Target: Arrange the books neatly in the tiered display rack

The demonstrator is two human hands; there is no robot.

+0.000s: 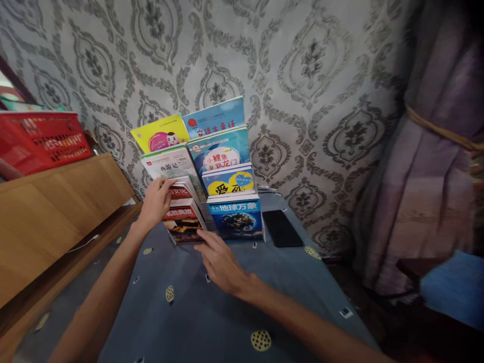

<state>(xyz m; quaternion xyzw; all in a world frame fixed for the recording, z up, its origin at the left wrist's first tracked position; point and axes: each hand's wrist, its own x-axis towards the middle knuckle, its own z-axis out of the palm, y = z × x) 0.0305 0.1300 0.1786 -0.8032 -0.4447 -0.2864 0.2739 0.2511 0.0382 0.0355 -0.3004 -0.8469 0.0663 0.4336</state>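
Two columns of upright picture books stand in tiers, leaning back. My left hand is at the left edge of a red-covered book, its bent fingers at the top corner and gripping there. In front of that stands another red book with a dark picture. My right hand has its fingers stretched out, the tips touching this front book's lower right side. Beside it is a blue book with a globe. Behind are a white-and-green book, a yellow book, and several blue ones.
A black phone lies right of the books on the dark blue patterned cloth. A wooden cabinet at left bears a red basket. Patterned wall rises behind; a tied curtain hangs at right.
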